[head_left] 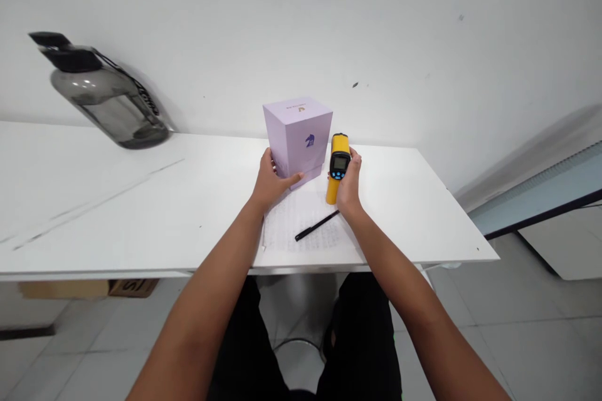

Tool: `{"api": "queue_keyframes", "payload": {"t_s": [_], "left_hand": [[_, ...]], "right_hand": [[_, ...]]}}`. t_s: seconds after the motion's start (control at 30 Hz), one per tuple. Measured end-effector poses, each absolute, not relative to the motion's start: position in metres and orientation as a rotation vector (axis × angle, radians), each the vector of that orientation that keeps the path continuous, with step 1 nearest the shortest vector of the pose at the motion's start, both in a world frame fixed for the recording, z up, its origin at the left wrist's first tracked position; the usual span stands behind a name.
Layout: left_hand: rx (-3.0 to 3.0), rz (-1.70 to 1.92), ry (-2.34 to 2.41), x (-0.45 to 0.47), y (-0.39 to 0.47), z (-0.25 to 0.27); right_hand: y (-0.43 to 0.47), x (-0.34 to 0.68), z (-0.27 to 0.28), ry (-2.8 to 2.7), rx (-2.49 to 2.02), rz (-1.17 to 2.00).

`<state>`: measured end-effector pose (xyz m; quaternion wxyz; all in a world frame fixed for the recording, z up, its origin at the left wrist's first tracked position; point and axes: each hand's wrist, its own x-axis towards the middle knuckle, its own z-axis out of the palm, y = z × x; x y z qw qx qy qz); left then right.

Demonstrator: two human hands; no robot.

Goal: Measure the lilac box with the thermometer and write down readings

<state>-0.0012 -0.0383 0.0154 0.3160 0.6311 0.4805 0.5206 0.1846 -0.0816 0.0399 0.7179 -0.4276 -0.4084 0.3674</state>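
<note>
A lilac box point(308, 138) with a dark blue emblem on its front stands upright near the wall. My left hand point(273, 183) grips its lower left corner, the thumb across the front and the fingers along the side. Just right of the box, my right hand point(350, 187) is closed around a yellow and black infrared thermometer point(339, 145). Its small screen and blue buttons face me; the fingers behind it are mostly hidden. Beneath both hands lies a printed or written sheet of paper point(282, 225), with a black pen point(316, 226) slanting across it.
A grey see-through water bottle point(110, 97) stands far left against the wall point(211, 31). The white table point(117, 213) ends at a front edge before my legs and at a right edge. A cardboard box point(134, 288) shows below the table at left.
</note>
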Motion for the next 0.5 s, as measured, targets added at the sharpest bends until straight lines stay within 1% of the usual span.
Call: {"api": "queue_keyframes", "payload": {"t_s": [0.5], "left_hand": [[1.657,1.366,1.275,-0.0013,-0.0377,0.0155]], "right_hand": [[-0.0817,0.1849,0.0397,-0.926,-0.944,0.802]]}}
